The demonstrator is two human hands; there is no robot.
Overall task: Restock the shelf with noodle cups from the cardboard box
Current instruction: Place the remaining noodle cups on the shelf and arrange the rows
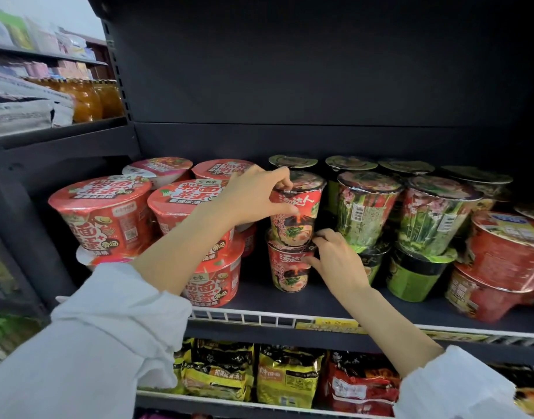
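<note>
place: a shop | shelf (380, 309): dark metal, holding rows of stacked noodle cups (368, 207) and red noodle bowls (105, 216) | yellow price tag (335, 323): sitting on the front rail | noodle packets (287, 376): lying on the shelf below | orange drink bottles (87, 98): standing on the next rack

left hand (253, 196) covers the left side of the upper red noodle cup (297, 207). lower red cup (288, 267) lid hidden beneath it. red bowls (501, 261) cut by right edge. price tag (332, 325) print too blurred to read.
</note>
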